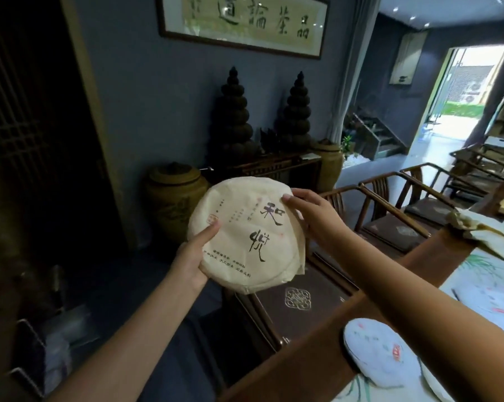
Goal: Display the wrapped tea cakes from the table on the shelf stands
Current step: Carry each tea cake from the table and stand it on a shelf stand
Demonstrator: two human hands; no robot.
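Note:
A round tea cake in cream paper with black calligraphy [245,236] is held up in front of me, its face tilted towards the camera. My left hand [197,253] grips its lower left edge, thumb on the front. My right hand [309,210] holds the upper right edge with fingers curled round the rim. More wrapped tea cakes lie on the wooden table [317,358] at the lower right: a white one with a red mark [381,353] and another pale one [494,306]. No shelf stands can be made out.
Wooden chairs [390,210] line the table's far side. Against the grey wall stand a clay jar [174,198], a dark console [280,166] with two stacked dark towers [235,120], and a second jar [329,161]. A dark lattice screen [27,126] fills the left.

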